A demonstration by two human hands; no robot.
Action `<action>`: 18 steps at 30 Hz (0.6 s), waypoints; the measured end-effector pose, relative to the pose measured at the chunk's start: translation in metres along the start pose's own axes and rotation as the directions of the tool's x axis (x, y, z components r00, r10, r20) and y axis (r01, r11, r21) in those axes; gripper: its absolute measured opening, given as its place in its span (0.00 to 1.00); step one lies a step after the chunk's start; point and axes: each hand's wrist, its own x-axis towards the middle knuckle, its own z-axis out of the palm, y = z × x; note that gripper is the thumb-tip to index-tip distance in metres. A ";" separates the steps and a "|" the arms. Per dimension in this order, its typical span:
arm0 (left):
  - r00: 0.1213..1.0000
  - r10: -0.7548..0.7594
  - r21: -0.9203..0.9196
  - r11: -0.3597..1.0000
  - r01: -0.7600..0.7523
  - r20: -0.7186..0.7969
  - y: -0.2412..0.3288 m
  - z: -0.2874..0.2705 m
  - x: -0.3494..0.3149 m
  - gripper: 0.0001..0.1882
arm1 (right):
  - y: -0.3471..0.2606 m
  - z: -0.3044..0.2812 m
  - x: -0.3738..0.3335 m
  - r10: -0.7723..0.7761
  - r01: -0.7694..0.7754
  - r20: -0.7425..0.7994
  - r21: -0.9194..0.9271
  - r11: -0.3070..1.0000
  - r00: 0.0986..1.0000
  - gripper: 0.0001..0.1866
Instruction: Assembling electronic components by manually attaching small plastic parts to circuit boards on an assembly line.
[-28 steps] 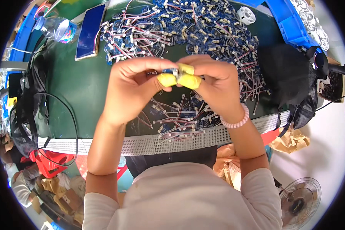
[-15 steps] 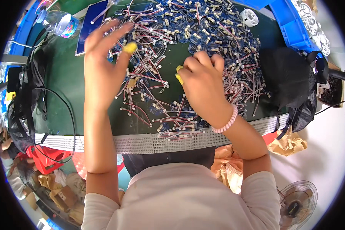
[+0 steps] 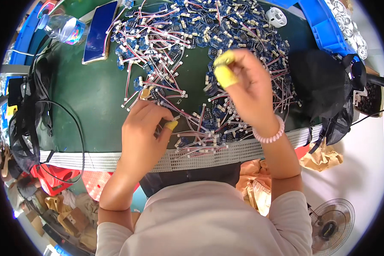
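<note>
My left hand point(image 3: 144, 130) is low over the near part of the table, its fingers curled together and a yellow cover on the thumb. A white connector and short wires show beside its fingertips; whatever it grips is hidden. Raised above the right-hand heap is my right hand point(image 3: 252, 83), thumb and forefinger pinched, both in yellow covers. Something dark and blurred shows between those tips, too unclear to name. Around both hands lie small blue circuit boards point(image 3: 215, 30) and red-and-white wire cables with white connectors point(image 3: 168, 38).
A phone point(image 3: 100, 32) and a plastic bottle point(image 3: 66, 29) lie at far left. A white round part point(image 3: 276, 17) and a blue bin point(image 3: 326, 32) stand at far right. The black cap-like cloth point(image 3: 313, 85) covers the right side. A white mesh strip point(image 3: 158, 161) edges the table.
My left hand has come down and toward me from near the phone, its spread fingers now curled. My right hand has lifted and turned, moving right, with its pinched fingertips now showing.
</note>
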 end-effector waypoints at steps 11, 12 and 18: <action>0.978 -0.170 -0.915 0.401 -0.042 -0.119 -0.009 0.027 0.012 0.11 | 0.012 0.022 -0.028 0.139 -0.137 0.196 -0.025 0.990 0.971 0.06; 0.977 -0.185 -0.920 0.390 -0.027 -0.107 -0.009 0.028 0.012 0.11 | 0.013 0.022 -0.028 0.129 -0.128 0.197 -0.018 0.992 0.972 0.06; 0.971 -0.230 -0.932 0.362 0.022 -0.066 -0.004 0.026 0.011 0.12 | 0.015 0.027 -0.029 0.085 -0.085 0.179 -0.011 0.996 0.980 0.06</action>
